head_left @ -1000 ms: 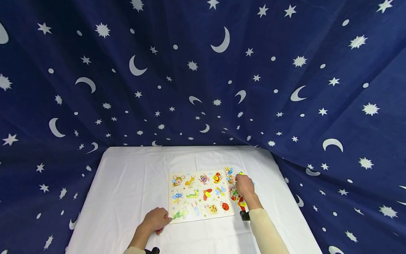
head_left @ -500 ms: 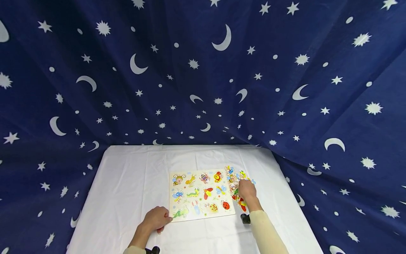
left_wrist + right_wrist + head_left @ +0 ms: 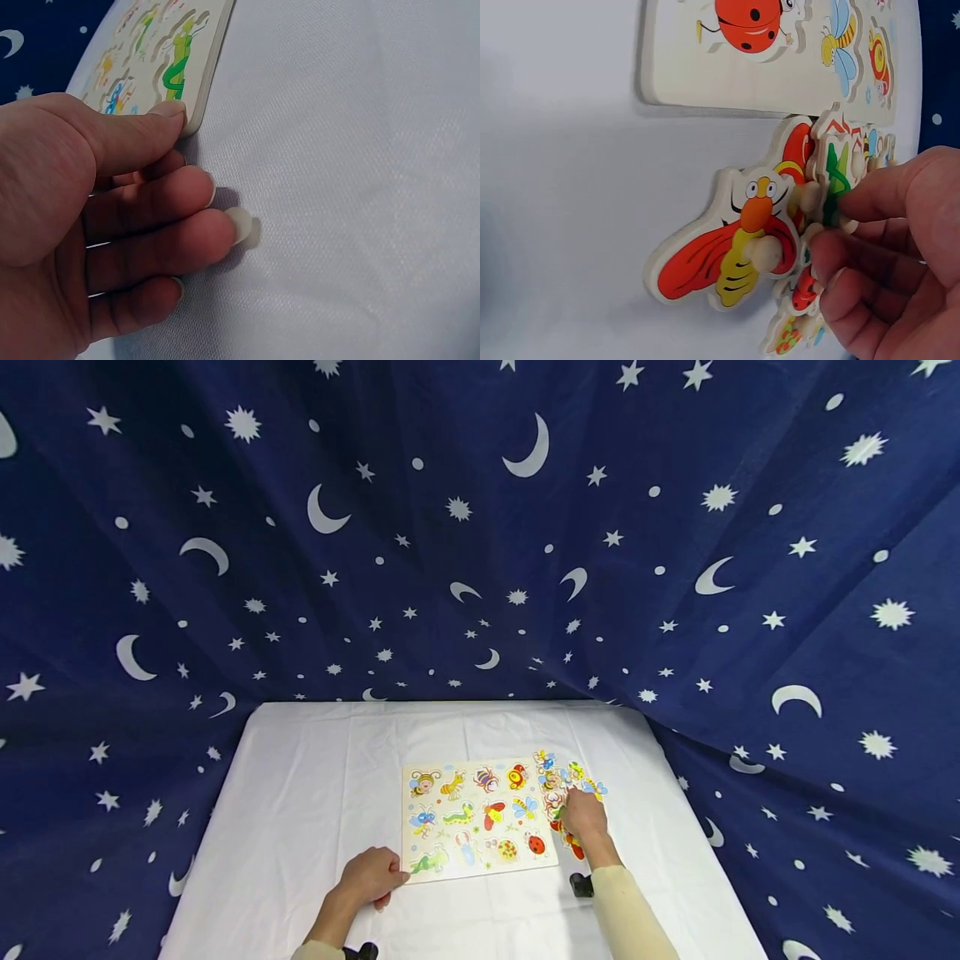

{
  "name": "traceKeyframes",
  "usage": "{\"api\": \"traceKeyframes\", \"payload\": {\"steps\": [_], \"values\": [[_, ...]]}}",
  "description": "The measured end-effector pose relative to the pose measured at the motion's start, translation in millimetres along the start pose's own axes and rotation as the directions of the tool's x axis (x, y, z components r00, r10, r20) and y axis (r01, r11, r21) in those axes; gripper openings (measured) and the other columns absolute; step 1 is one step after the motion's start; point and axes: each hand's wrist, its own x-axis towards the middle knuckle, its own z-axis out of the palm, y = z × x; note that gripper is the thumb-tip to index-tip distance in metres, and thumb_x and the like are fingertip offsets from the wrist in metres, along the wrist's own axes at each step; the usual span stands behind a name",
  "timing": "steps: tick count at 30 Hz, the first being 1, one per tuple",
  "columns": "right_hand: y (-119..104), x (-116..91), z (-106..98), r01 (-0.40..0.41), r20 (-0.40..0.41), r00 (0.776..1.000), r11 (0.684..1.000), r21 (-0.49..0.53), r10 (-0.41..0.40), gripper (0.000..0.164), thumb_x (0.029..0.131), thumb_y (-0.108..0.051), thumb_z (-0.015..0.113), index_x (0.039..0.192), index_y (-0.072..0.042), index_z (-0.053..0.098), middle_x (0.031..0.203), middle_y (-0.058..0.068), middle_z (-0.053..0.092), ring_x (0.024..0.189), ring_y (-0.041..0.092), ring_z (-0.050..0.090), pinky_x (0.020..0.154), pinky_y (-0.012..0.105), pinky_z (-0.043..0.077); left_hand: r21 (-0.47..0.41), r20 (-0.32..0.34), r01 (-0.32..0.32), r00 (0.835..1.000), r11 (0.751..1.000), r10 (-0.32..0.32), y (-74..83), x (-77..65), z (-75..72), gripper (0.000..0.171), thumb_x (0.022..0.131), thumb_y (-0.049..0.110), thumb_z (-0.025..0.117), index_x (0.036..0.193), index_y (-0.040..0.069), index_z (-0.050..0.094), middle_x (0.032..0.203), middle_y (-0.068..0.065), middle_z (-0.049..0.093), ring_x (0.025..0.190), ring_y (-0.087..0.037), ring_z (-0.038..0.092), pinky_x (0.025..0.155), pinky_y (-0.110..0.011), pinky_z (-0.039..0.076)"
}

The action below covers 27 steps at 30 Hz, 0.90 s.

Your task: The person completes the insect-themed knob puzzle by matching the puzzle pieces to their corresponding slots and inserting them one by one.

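Note:
A pale wooden puzzle board (image 3: 480, 850) with insect-shaped recesses lies on the white table. My left hand (image 3: 371, 875) pinches its near left corner, thumb on top and index finger partly hidden at the edge; the other fingers are bent beside it. Right of the board is a heap of knobbed insect puzzle pieces. My right hand (image 3: 585, 814) reaches into this heap. In the right wrist view, its thumb and index finger pinch the knob of a green insect puzzle piece (image 3: 838, 169). A red-winged, yellow-bodied puzzle piece (image 3: 739, 255) lies beside these fingers.
More puzzle pieces, including a blue-winged one (image 3: 595, 788), lie behind and around the right hand, some overlapping. The white cloth (image 3: 300, 793) covers the table. A dark blue curtain (image 3: 420, 560) with stars and moons hangs behind and at the sides.
My right hand has come from the back of the heap toward its middle, nearer to me, uncovering pieces at the back right. The left hand has stayed at the board's corner.

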Motion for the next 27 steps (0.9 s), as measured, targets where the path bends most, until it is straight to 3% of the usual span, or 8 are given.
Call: {"api": "traceKeyframes", "payload": {"steps": [13,19,27], "values": [[0,-3,-2,-0.032,-0.032,0.999,0.999,0.042,0.033,0.004,0.077,-0.01,0.063,0.075,-0.008,0.06,0.071,0.011,0.062,0.061,0.026,0.055,0.055,0.041,0.043,-0.01,-0.006,0.005,1.0,1.0,-0.005,-2.4,-1.1,0.7,0.034,0.087,0.03,0.069,0.062,0.016,0.051,0.041,0.006,0.054,0.034,-0.009,0.052,0.042,-0.025,0.031],[-5,-5,2,-0.034,-0.08,0.996,0.99,0.136,0.045,0.009,0.081,-0.012,0.059,0.073,-0.008,0.056,0.064,0.007,0.058,0.054,0.022,0.05,0.05,0.034,0.036,-0.023,-0.007,0.012,1.0,1.0,-0.012,-3.0,-1.4,0.3,0.034,0.087,0.03,0.069,0.062,0.016,0.052,0.042,0.005,0.055,0.034,-0.009,0.053,0.042,-0.025,0.033],[-19,-2,8,0.0,-0.128,0.991,0.974,0.226,0.03,0.005,0.08,-0.012,0.062,0.076,-0.008,0.062,0.062,0.004,0.06,0.055,0.02,0.052,0.049,0.031,0.037,-0.028,-0.006,0.02,1.0,0.999,-0.02,-3.3,1.2,1.5,0.033,0.086,0.03,0.069,0.062,0.017,0.052,0.042,0.005,0.056,0.034,-0.008,0.053,0.042,-0.025,0.032]]}}
